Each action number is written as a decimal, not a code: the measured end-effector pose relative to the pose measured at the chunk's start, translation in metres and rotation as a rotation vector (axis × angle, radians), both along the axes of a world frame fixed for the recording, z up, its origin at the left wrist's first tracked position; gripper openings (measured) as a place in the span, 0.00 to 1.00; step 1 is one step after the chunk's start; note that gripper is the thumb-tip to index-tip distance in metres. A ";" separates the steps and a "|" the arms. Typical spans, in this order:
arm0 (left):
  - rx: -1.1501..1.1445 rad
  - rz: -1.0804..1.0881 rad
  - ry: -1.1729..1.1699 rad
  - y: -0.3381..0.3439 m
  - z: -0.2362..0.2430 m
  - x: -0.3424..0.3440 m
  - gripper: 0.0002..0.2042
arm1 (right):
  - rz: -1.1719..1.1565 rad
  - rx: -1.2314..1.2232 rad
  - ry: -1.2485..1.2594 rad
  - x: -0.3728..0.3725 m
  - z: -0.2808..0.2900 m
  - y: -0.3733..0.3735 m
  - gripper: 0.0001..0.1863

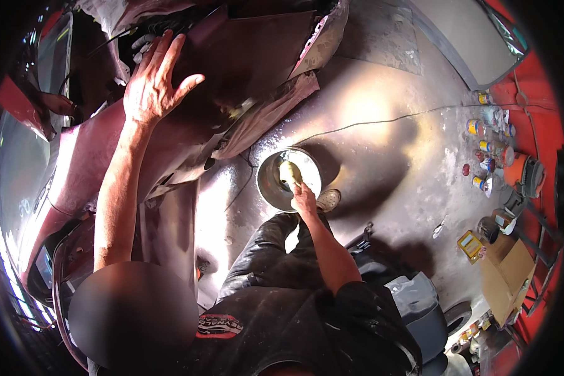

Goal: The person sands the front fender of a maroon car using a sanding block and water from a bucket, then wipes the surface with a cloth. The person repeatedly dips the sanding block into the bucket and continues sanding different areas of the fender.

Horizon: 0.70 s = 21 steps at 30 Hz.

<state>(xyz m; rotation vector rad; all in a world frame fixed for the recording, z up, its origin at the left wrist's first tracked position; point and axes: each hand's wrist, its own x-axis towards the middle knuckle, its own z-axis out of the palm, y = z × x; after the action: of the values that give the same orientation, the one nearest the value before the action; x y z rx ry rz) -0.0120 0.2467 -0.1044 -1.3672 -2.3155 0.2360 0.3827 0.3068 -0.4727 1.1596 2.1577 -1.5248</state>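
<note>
My left hand point(153, 84) lies on the dark maroon car body panel point(244, 53) at the upper left, its fingers spread and reaching to the edge of a dark opening. Lower down, my right hand point(302, 197) grips a pale yellow sponge-like object point(289, 170) inside a round metal bucket point(263, 182) on the floor, below the panel's lower edge. Crumpled masking sheet point(269, 116) hangs along that edge.
A cable point(382, 119) crosses the floor point(382, 238) toward cans point(475, 127) along a red wall point(536, 94). A cardboard piece point(507, 276) and tire point(459, 316) lie lower right. A dark plastic item point(423, 316) sits beside my legs. A grey panel point(464, 31) is upper right.
</note>
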 end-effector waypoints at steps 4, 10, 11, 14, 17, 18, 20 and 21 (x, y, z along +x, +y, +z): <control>0.063 -0.076 0.029 0.002 0.000 -0.004 0.39 | 0.128 0.026 -0.065 0.007 -0.015 0.002 0.25; 0.097 -0.057 -0.028 0.000 0.002 -0.003 0.38 | -0.049 0.272 0.139 0.007 0.027 0.042 0.25; 0.096 -0.056 -0.038 0.000 0.007 -0.002 0.38 | -0.068 0.297 0.148 0.001 0.042 0.059 0.22; 0.143 -0.063 -0.101 -0.001 0.008 -0.002 0.34 | -0.243 0.230 0.235 -0.010 0.015 0.125 0.21; 0.173 -0.062 -0.127 -0.001 0.007 -0.007 0.29 | -0.283 0.219 0.341 -0.058 0.075 0.187 0.22; 0.220 -0.078 -0.113 0.018 0.008 -0.003 0.25 | -0.232 0.362 0.268 -0.068 0.063 0.214 0.22; 0.281 -0.129 -0.144 0.066 -0.021 0.002 0.19 | -0.287 0.349 0.292 -0.099 0.063 0.263 0.25; 0.284 -0.149 -0.175 0.095 -0.019 0.008 0.15 | -0.313 0.311 0.311 -0.123 0.070 0.280 0.26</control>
<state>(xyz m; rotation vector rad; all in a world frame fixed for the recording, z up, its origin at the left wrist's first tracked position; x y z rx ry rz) -0.0037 0.3416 -0.1238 -1.4516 -2.2624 -0.2585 0.2596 0.5864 -0.4025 1.5057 2.5912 -1.6238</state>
